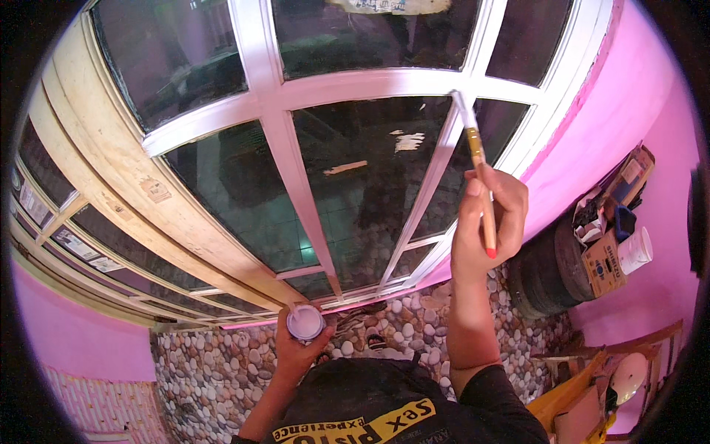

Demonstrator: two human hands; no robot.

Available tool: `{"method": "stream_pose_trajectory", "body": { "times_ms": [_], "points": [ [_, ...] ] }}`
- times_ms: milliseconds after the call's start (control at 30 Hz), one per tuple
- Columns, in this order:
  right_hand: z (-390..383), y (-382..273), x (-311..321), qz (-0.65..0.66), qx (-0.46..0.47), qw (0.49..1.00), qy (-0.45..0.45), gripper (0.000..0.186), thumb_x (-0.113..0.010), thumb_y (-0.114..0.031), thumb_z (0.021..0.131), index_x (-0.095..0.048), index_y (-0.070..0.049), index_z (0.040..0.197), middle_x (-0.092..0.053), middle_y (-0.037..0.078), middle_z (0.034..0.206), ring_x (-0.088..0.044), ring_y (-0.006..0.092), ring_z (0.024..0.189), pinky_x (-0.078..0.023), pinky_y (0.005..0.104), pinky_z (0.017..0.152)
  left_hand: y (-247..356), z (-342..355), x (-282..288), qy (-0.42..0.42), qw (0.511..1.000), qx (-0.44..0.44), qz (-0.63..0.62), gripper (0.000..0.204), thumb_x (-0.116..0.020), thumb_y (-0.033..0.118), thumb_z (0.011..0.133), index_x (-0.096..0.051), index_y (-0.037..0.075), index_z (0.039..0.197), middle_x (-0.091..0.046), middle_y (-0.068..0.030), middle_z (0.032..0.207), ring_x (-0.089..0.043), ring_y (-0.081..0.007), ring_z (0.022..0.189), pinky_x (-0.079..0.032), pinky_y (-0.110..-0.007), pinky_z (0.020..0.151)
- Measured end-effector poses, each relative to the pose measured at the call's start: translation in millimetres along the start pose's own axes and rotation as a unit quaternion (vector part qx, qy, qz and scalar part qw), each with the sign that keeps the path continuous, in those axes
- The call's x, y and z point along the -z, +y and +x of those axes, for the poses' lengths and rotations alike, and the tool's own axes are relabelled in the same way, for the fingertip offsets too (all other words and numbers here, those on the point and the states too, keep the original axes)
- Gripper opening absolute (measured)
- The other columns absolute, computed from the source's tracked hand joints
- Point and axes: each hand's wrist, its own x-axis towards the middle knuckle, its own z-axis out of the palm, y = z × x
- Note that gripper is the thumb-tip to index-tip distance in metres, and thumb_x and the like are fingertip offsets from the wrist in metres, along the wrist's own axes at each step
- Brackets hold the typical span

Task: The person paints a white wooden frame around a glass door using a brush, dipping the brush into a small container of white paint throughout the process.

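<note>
My right hand (489,214) is raised and closed round the wooden handle of a paintbrush (475,144). The brush's whitish bristles meet the white window frame (355,87) where a crossbar joins an upright, beside a dark glass pane (370,163). Lower down, my left hand (299,355) grips a small round cup of pale paint (304,323) close to my body. Its fingers wrap round the cup's side, and the pale paint shows through the open top.
To the left runs an unpainted wooden frame (155,189) with more panes. Pink wall (629,126) borders the window on the right. Dark stacked tyres (543,270) carry a cardboard box (603,264) and a white cup (634,250). Pebble-patterned floor (222,370) lies below.
</note>
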Motion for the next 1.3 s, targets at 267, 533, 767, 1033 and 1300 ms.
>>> {"method": "stream_pose_trajectory", "body": {
  "times_ms": [267,533,767,1033,1300],
  "points": [
    [2,-7,0,-0.028,-0.034,0.999,0.006,0.015,-0.065,0.003,0.092,-0.065,0.003,0.106,-0.061,0.013,0.100,-0.064,0.0195,0.087,-0.052,0.0294,0.079,-4,2,3,-0.011,0.999,-0.031,0.016,0.050,-0.082,0.003,0.079,-0.049,0.004,0.117,-0.064,-0.0086,0.111,-0.065,-0.0161,0.099,-0.052,-0.031,0.088],
    [1,-26,-10,0.006,0.065,0.995,-0.081,0.035,-0.074,0.010,0.070,-0.070,-0.002,0.103,-0.064,0.014,0.096,-0.064,0.0257,0.084,-0.053,0.0332,0.070,-3,2,4,-0.003,0.998,-0.041,0.055,0.049,-0.082,0.005,0.080,-0.049,0.004,0.116,-0.064,-0.0087,0.110,-0.064,-0.0161,0.099,-0.051,-0.031,0.089],
    [10,-22,-17,0.024,0.065,0.993,-0.097,0.024,-0.072,0.007,0.079,-0.069,0.000,0.102,-0.065,0.015,0.097,-0.064,0.0230,0.083,-0.051,0.0305,0.072,-2,4,5,-0.010,0.998,-0.045,0.052,0.050,-0.082,0.005,0.080,-0.047,0.003,0.115,-0.064,-0.0096,0.112,-0.064,-0.0165,0.100,-0.051,-0.032,0.089],
    [12,-9,-14,-0.037,0.066,0.996,-0.051,0.032,-0.073,0.011,0.072,-0.071,-0.003,0.101,-0.065,0.013,0.092,-0.064,0.0237,0.081,-0.053,0.0314,0.069,-7,5,6,-0.016,0.999,-0.026,0.035,0.049,-0.081,0.003,0.080,-0.047,0.004,0.117,-0.064,-0.0091,0.112,-0.064,-0.0166,0.101,-0.051,-0.032,0.090],
    [16,-4,-7,-0.062,0.067,0.995,-0.037,0.029,-0.072,0.010,0.074,-0.070,-0.001,0.101,-0.066,0.013,0.092,-0.064,0.0236,0.080,-0.053,0.0320,0.070,-19,8,8,-0.022,0.998,-0.048,0.033,0.059,-0.082,0.005,0.078,-0.046,0.003,0.126,-0.064,-0.0114,0.112,-0.063,-0.0196,0.100,-0.052,-0.034,0.090]
  ]
}}
